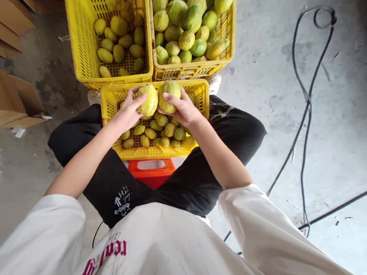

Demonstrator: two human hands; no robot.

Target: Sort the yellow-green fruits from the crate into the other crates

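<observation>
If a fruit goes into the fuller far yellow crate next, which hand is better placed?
Probably the right hand: the yellow-green rounded fruit it holds is nearer the fuller yellow plastic crate. The left hand, holding a yellow rounded fruit, faces the sparser yellow plastic crate.

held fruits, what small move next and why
Perhaps the right hand should lift its fruit toward the far right crate: it looks bigger than the small fruits in the near crate, closer in size to the big fruits over there.
</observation>
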